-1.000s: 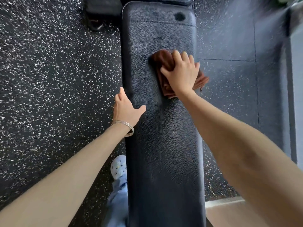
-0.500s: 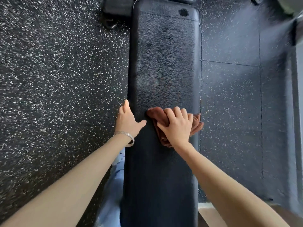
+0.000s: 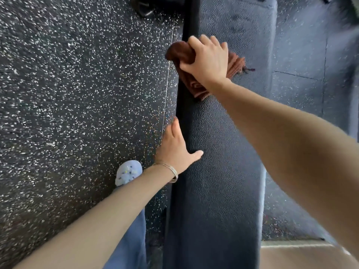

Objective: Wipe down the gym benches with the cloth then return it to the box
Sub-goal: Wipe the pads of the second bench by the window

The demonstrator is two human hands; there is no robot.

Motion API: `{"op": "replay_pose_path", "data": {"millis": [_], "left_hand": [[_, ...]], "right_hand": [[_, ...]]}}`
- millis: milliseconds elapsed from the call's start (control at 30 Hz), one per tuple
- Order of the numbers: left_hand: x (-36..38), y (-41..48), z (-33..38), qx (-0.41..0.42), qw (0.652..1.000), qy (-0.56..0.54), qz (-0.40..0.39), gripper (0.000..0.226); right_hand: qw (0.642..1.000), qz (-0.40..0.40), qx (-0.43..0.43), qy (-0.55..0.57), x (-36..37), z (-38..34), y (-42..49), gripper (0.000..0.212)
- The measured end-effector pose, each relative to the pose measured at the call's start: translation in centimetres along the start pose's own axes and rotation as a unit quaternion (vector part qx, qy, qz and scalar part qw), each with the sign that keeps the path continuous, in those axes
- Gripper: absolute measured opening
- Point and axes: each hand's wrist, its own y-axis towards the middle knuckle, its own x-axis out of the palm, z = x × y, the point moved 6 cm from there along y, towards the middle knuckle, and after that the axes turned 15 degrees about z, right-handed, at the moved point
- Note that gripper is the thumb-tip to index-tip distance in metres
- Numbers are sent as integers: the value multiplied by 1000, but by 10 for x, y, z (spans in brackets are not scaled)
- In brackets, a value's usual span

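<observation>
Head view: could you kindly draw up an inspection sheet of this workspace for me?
Surface: black padded bench, pebbled top, running away from the camera.
Job's things: brown cloth bunched at the bench's left edge; box not in view.
Clutter: nothing seen.
Hands: right hand grips the cloth; left hand rests open on the bench's left edge, thumb on top, bracelet at the wrist.
Cables: nothing seen.
Surroundings: speckled rubber floor; pale blue shoe beside the bench; tan flooring at lower right.
</observation>
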Motion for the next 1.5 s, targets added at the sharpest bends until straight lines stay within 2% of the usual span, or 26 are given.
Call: {"op": "replay_pose_path", "data": {"millis": [100,300,400,533,600,700,1033,1233,1333,1500], "left_hand": [[-3,-2,0,3,1000,7,-2,113],[-4,-18,15,-30,998,51,-12,114],[-4,-13,19,-27,997,71,4,111],[-4,2,26,8,996,76,36,107],[-4,9,26,18,994,96,47,106],[-5,12,28,10,992,116,49,108],[-12,42,50,-34,995,76,59,106],[-22,104,62,-22,997,42,65,110],[-27,136,64,10,998,26,53,110],[-38,174,64,21,1000,4,16,112]], "right_hand": [[1000,7,8,-16,-7,-4,-6,47],[1000,9,-13,5,-35,-18,-79,39],[1000,3,-1,4,-24,-13,-43,40],[996,-12,85,3,8,20,50,47],[998,-15,55,9,12,23,60,48],[1000,18,3,0,2,25,33,48],[997,58,43,29,-45,60,-94,37],[973,39,227,-13,-9,106,8,48],[977,26,213,-9,5,132,45,49],[982,36,184,-17,0,129,39,45]]}}
